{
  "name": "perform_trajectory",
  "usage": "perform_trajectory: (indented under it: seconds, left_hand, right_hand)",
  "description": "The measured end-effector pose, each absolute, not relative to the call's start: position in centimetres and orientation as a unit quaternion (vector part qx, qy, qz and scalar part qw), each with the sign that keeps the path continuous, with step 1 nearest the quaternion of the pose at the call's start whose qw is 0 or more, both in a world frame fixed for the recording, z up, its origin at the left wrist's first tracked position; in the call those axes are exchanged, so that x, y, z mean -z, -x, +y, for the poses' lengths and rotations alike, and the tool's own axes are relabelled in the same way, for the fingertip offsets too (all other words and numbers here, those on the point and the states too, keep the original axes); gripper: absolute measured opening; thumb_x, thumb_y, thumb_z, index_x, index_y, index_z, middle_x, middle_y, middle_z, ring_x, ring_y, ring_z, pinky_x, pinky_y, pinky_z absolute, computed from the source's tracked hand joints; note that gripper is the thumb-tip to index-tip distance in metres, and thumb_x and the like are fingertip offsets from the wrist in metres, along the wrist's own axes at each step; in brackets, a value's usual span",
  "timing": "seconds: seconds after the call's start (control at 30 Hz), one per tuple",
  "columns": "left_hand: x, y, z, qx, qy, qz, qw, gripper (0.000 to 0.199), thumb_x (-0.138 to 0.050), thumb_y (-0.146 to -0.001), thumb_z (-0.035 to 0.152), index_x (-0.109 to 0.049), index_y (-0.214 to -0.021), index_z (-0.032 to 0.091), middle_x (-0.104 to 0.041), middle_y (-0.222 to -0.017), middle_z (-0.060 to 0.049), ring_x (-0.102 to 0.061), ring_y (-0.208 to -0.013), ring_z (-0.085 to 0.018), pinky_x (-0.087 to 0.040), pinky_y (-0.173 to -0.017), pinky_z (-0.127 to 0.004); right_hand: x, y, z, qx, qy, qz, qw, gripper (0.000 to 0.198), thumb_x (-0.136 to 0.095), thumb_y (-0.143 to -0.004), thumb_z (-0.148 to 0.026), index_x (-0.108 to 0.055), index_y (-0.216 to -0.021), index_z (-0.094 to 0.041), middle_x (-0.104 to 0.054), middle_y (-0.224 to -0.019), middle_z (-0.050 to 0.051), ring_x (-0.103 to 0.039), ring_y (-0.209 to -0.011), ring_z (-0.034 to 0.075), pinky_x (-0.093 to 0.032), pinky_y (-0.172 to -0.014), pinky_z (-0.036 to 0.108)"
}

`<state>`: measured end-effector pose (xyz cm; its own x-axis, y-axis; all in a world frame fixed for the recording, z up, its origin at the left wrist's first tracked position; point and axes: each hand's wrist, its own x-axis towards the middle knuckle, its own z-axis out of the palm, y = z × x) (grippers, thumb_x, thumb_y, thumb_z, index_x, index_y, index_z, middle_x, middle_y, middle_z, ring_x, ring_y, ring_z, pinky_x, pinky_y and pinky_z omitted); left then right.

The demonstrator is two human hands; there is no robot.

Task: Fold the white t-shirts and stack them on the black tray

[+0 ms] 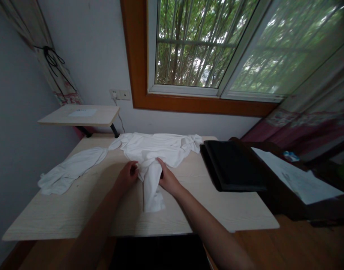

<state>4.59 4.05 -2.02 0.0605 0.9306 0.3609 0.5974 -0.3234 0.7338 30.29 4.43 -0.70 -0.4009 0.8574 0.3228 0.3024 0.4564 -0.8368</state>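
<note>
Both my hands are at a white garment [152,180] in the middle of the table. My left hand [128,175] pinches its left edge, thumb and fingers curled together. On the other side, my right hand [168,179] grips the cloth, with the thumb on top and the fingers partly hidden behind it. A narrow, sleeve-like length hangs down between the hands onto the tabletop. Behind it lies spread white cloth [163,143] with crumpled ends at left and right; I cannot tell whether it is one piece with the held part. Another folded white garment [73,168] lies to the left.
The pale wooden table [172,221] stands against the wall below a window. A small raised shelf [104,115] with a paper is at back left. A black flat case or folder [236,165] lies on the right, beside a dark surface holding a large sheet [295,176].
</note>
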Motion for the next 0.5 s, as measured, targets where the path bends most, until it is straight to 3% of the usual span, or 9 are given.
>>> perform_trajectory:
  seconds: [0.1,0.27,0.5]
  left_hand:
    - [2.0,-4.4,4.2,-0.426,-0.696,0.541,0.202,0.036,-0.056,-0.092,0.032,-0.053,-0.126,0.022,-0.062,-0.093,-0.001,-0.064,-0.082,-0.016,-0.055,-0.081,-0.035]
    - [1.9,-4.1,4.3,-0.445,-0.686,0.540,0.198,0.039,-0.059,-0.091,0.031,-0.054,-0.129,0.023,-0.062,-0.093,-0.001,-0.063,-0.081,-0.015,-0.054,-0.081,-0.033]
    - [1.6,-3.7,4.5,-0.494,-0.643,0.529,0.251,0.041,-0.064,-0.088,0.036,-0.056,-0.125,0.021,-0.062,-0.094,-0.001,-0.063,-0.075,-0.012,-0.054,-0.072,-0.028]
  right_hand:
    - [0.5,-30.1,4.1,-0.289,0.413,-0.798,0.330,0.096,-0.072,-0.080,-0.018,-0.022,-0.162,-0.025,-0.057,-0.138,0.017,-0.056,-0.125,0.031,-0.047,-0.103,0.044]
    - [0.3,-30.4,4.1,-0.250,0.424,-0.815,0.306,0.088,-0.067,-0.081,-0.012,-0.030,-0.159,-0.027,-0.062,-0.125,0.014,-0.059,-0.116,0.029,-0.049,-0.099,0.042]
    - [0.3,-34.8,3.8,-0.360,0.378,-0.743,0.418,0.076,-0.069,-0.083,-0.023,-0.034,-0.151,-0.025,-0.061,-0.094,0.001,-0.061,-0.086,0.018,-0.051,-0.085,0.035]
